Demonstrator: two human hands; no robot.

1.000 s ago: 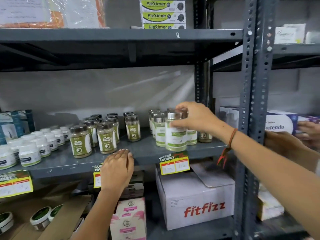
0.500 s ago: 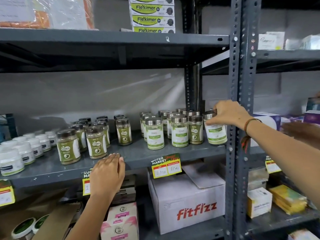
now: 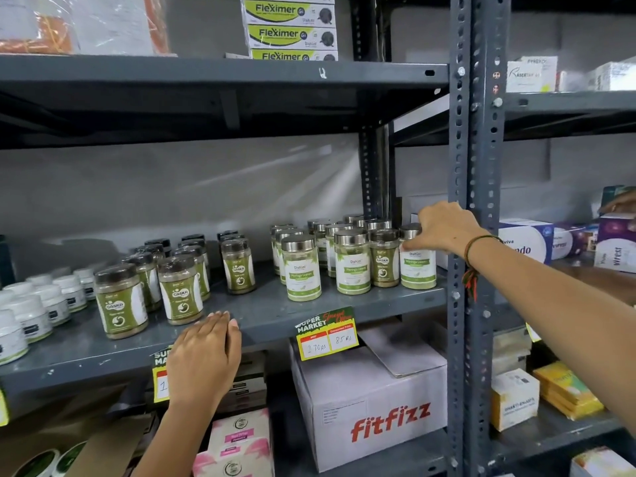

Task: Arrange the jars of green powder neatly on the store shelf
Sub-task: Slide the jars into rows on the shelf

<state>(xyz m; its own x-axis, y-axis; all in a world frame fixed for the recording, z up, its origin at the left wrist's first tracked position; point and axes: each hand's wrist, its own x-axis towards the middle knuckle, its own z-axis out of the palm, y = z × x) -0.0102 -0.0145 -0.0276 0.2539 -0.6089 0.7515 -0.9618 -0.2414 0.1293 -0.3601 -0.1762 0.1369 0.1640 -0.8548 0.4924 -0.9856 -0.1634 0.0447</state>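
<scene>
Steel-lidded jars of green powder with white labels (image 3: 352, 266) stand grouped at the right end of the grey shelf (image 3: 268, 315). The rightmost jar (image 3: 417, 270) stands on the shelf beside the upright post, and my right hand (image 3: 445, 228) grips its lid and shoulder, thumb across the front. One dark-labelled jar (image 3: 383, 259) stands among them. Dark-lidded jars with green labels (image 3: 180, 290) fill the shelf's middle left, with one (image 3: 238, 266) apart. My left hand (image 3: 206, 356) lies flat on the shelf's front edge, holding nothing.
Small white tubs (image 3: 31, 315) crowd the shelf's left end. A perforated steel post (image 3: 475, 235) stands just right of my right hand. A yellow price tag (image 3: 327, 335) hangs from the shelf edge. A white fitfizz carton (image 3: 371, 407) sits below, Fleximer boxes (image 3: 290, 32) above.
My right hand carried a white-labelled jar from the front of the group to its right end and set it down by the post. The left hand stayed on the shelf edge.
</scene>
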